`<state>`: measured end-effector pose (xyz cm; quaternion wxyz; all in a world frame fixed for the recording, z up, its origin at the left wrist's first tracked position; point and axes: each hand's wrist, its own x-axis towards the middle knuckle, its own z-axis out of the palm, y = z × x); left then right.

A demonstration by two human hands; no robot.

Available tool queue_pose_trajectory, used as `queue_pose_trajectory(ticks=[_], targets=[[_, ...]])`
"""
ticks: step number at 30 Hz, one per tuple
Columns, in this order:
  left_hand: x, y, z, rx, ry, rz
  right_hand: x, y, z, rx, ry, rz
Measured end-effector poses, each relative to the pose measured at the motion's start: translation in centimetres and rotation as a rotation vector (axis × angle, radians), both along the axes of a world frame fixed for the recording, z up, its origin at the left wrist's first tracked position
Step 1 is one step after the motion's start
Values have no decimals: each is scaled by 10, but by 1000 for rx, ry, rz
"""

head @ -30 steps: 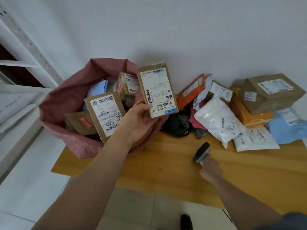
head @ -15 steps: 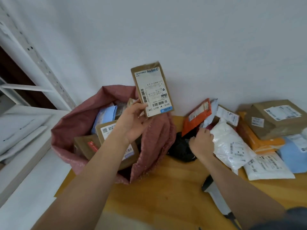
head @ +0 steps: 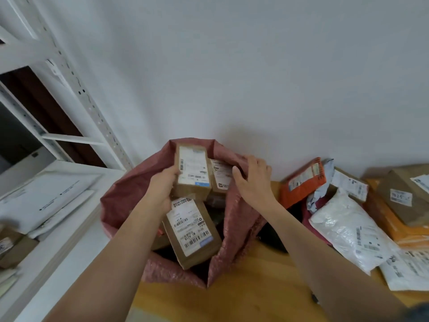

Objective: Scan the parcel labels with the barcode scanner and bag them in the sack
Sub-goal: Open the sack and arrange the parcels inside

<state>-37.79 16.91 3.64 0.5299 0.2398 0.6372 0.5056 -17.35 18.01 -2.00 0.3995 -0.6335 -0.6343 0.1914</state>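
The left hand (head: 162, 189), fingers clamped on the box (head: 192, 170), is lowering it upright into the sack (head: 120, 201); the right hand (head: 253, 180) is gripping the sack's rim.

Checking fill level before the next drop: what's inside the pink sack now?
In the sack: a labelled brown box in front and another behind. The left hand lowers a third. Whatever lies beneath is covered.

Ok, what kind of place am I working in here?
Probably a parcel sorting or mailroom corner: a pink woven sack stuffed with labelled cardboard parcels, a heap of courier mailers on a wooden table, and white slotted metal shelving beside it.
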Motion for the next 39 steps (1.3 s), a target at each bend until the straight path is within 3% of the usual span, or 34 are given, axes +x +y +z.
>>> queue_pose_trajectory(ticks=[5,9,12,15,18,23,26,28,33,36,39], targets=[[-26,21,-20,-68,180,-44,-11,3,-8,-242,-87,9],[-39,39,-30,-76,155,-94,-22,6,-8,-297,-126,-7],[-53,53,-40,-61,168,-36,-25,5,-8,-364,-140,-163],[-70,64,-47,-97,535,35,-22,2,-8,-462,-147,-231],[-91,69,-56,-145,978,-60,-16,0,-3,-555,-170,-214],[-130,85,-82,-300,1242,-318,-16,-10,12,-695,-160,-124],[-138,86,-90,-403,1227,-375,-25,-20,11,-787,-36,-130],[-141,86,-92,-317,1193,-370,-27,-24,4,-745,34,-182],[-134,87,-75,-68,913,-225,-29,-24,4,-502,214,-286],[-130,98,-46,-10,716,-127,-33,-3,38,-321,221,-293],[-136,117,4,238,673,21,-37,22,86,-8,194,-279]])
